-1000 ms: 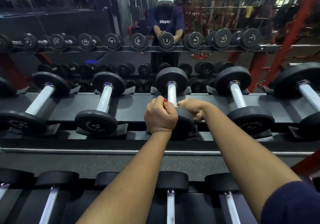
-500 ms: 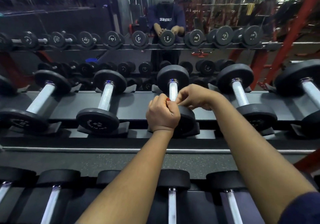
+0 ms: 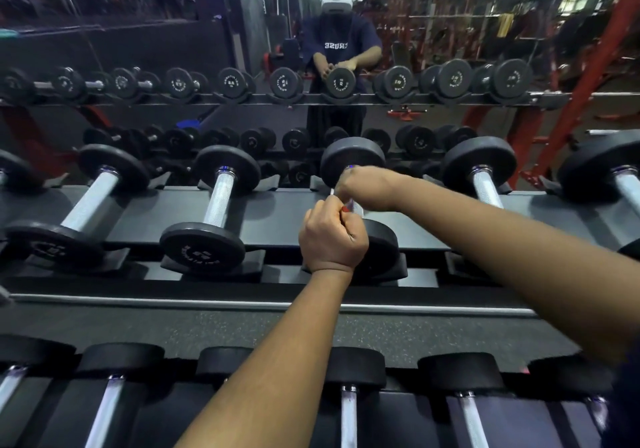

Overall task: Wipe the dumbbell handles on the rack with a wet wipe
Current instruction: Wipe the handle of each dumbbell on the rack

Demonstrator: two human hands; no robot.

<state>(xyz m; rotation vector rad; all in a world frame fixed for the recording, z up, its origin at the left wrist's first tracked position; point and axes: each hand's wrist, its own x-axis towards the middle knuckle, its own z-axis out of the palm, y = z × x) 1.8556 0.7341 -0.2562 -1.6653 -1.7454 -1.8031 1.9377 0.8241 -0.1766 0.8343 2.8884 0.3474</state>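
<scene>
Fingers of the left hand (image 3: 332, 240) are curling tight around the near end of the middle dumbbell handle (image 3: 356, 208) on the rack (image 3: 277, 205), probably steadying it, while the right hand (image 3: 367, 188) is pinching a small white wet wipe (image 3: 333, 192) over the far end to rub it.

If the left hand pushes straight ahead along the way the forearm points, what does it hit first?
Most likely the right hand, just beyond the left hand over the same dumbbell handle; past that, the far weight head. Depth is uncertain.
</scene>
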